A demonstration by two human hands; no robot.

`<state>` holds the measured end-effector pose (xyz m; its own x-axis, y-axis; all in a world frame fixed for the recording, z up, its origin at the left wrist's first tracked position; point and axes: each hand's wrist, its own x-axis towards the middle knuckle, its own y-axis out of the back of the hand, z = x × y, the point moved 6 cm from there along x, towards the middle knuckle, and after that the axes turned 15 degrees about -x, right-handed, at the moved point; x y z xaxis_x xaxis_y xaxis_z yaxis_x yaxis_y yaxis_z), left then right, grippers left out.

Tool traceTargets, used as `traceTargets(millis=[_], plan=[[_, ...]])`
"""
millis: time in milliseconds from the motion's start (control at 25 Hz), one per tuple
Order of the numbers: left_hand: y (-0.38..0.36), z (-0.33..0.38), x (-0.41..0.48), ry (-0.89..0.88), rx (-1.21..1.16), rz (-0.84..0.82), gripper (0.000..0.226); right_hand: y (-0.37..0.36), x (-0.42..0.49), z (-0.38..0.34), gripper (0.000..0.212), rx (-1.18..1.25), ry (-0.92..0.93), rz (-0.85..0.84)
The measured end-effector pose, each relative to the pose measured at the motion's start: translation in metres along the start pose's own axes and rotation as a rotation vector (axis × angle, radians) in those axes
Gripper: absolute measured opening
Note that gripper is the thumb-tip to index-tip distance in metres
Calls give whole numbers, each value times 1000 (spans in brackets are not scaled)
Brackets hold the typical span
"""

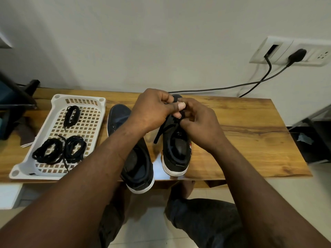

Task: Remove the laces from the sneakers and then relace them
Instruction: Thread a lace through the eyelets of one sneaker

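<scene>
My left hand and right hand both pinch the black lace over the right-hand sneaker; a slack pinch could drop it.

A wood-grain counter is standing against the wall and carrying a white perforated plastic basket at its left end. Right of the basket, two dark, white-soled sneakers are sitting side by side, toes toward the wall. The left sneaker is overhanging the front edge with its heel, while the right sneaker is resting just inside it.
</scene>
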<state>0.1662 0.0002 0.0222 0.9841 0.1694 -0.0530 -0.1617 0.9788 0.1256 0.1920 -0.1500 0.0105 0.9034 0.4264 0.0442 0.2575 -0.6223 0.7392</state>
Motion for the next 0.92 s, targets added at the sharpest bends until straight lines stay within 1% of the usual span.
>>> traceTargets(millis=[40, 80, 120, 160, 200, 280, 360, 440, 480, 520, 600, 680, 720, 800, 880, 920], plan=[[0, 1, 0, 2, 42, -9, 26, -1, 1, -1, 55, 10, -1, 6], [1, 2, -1, -1, 85, -17, 29, -2, 0, -4, 66, -15, 14, 15], [2, 2, -1, -6, 116, -19, 30, -2, -1, -7, 76, -45, 45, 31], [3, 2, 0, -10, 134, -16, 31, -1, 0, -10, 80, -78, 91, 55], [5, 3, 0, -12, 148, -13, 30, -1, 1, -11, 75, -109, 148, 84], [5, 6, -1, -22, 193, -13, 28, 2, 2, -14, 49, -152, 237, 147], [5, 9, -2, -60, 261, -12, 27, 0, 4, -8, 33, -98, 170, 144], [8, 12, -2, -118, 273, 13, 22, -4, 8, 1, 24, -72, 56, 87], [11, 13, -1, -130, 227, 29, 16, -4, 9, 4, 21, -1, 14, 48], [13, 13, 0, -130, 168, 42, 11, -4, 8, 5, 21, 146, -17, 7], [16, 12, 1, -119, 98, 44, 9, 0, 8, 4, 20, 410, -37, -30], [13, 11, 0, -113, 57, 20, 8, 6, 8, 1, 16, 489, -17, 7], [12, 13, 0, -117, 37, 13, 9, 9, 8, 0, 19, 516, -13, 34], [10, 17, 0, -119, -11, 19, 12, 15, 7, -2, 37, 541, 17, 76], [8, 22, -1, -93, -76, 37, 17, 22, 4, -5, 50, 454, 92, 124], [6, 23, -2, -69, -119, 46, 18, 25, 3, -7, 50, 399, 126, 160]])
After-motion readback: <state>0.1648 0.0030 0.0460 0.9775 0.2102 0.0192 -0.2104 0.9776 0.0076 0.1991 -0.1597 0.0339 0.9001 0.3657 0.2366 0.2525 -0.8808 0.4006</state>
